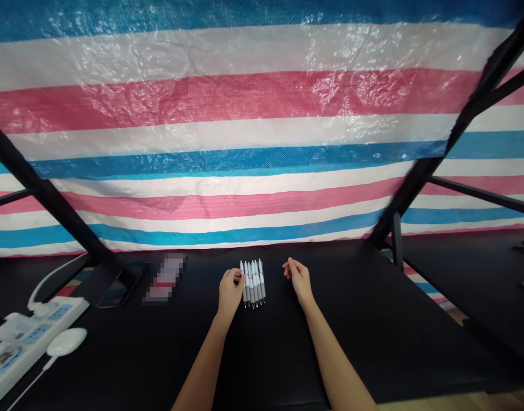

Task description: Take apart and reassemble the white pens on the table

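Observation:
Several white-and-grey click pens [253, 284] lie side by side in a close row on the black tabletop, their white ends pointing away from me. At the left edge of the row is my left hand [231, 291]. Its fingers are bent and its thumb is apart from them, resting against or just beside the leftmost pen; it holds nothing that I can see. To the right of the pens, with a gap between, my right hand [299, 279] is loosely closed, thumb up and fingers curled in. Nothing shows in it.
A dark phone [121, 285] and a blurred flat item [165, 278] lie to the left. A white power strip [35, 342] with plugs and a white round charger [67, 341] sits at the far left. Black frame bars [410, 191] and a striped sheet [228, 131] stand behind.

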A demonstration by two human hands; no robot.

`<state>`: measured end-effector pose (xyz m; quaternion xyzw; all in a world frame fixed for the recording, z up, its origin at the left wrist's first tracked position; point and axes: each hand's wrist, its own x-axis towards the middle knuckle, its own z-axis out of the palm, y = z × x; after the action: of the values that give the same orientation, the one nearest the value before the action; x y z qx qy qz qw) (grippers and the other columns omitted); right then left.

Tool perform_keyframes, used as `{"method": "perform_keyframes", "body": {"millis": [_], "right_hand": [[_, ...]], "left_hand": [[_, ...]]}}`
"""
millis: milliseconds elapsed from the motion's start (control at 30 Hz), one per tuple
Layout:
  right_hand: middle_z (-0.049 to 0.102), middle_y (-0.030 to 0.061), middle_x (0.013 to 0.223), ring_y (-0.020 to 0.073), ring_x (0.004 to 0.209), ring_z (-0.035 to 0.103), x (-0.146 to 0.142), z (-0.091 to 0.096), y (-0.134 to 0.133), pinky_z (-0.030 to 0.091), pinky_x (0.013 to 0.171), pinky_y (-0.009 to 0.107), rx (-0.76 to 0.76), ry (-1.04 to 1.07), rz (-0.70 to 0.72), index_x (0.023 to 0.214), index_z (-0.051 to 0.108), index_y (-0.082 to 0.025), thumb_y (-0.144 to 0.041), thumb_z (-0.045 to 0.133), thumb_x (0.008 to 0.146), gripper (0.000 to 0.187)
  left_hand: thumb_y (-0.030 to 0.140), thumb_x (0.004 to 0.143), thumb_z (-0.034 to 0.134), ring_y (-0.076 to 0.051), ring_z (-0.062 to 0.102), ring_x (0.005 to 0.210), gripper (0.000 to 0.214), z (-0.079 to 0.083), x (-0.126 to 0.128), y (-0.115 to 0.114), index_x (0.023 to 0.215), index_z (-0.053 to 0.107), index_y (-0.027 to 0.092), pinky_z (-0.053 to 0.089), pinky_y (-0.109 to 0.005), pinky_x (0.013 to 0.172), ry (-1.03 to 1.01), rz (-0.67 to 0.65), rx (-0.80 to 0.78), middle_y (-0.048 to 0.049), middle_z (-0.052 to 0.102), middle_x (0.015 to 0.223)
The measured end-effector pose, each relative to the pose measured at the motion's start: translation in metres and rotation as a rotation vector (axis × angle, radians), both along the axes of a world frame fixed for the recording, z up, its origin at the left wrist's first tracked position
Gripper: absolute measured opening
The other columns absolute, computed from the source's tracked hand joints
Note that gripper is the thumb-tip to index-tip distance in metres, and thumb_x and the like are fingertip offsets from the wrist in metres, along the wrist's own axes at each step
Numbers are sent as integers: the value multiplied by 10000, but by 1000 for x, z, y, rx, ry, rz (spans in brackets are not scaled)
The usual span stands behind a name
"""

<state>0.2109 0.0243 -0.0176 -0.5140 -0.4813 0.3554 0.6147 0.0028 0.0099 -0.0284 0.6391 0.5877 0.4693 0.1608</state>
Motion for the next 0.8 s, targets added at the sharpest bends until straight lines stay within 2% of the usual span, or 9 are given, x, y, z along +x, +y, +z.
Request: {"method": "perform_keyframes", "body": {"millis": [100, 333, 800], "right_hand": [[506, -7, 470, 112, 432, 444, 0, -1, 0, 349, 462, 243, 1, 2, 3, 596, 601, -170, -632, 489, 761, 503], [507, -1, 481, 115, 445, 446, 1, -2, 0, 352, 461, 240, -5, -12, 7, 611, 604, -166, -629, 482, 768, 504], [516, -2, 476, 120, 438, 463, 0, -10, 0, 369, 466, 243, -37, -67, -2, 602, 597, -173, -637, 465, 772, 511]], "left_hand": [[284, 766, 508, -156, 606, 649, 148, -1, 0, 2, 782, 599, 169, 500, -304, 657, -45, -8, -14, -43, 595, 755], [302, 755, 519, -164, 614, 699, 169, -2, 2, 2, 802, 617, 172, 501, -258, 585, -155, -52, -68, -57, 624, 774], [297, 727, 545, -134, 572, 616, 148, -2, 3, -1, 766, 620, 175, 495, -249, 574, -236, -22, -50, -34, 602, 722]]}}
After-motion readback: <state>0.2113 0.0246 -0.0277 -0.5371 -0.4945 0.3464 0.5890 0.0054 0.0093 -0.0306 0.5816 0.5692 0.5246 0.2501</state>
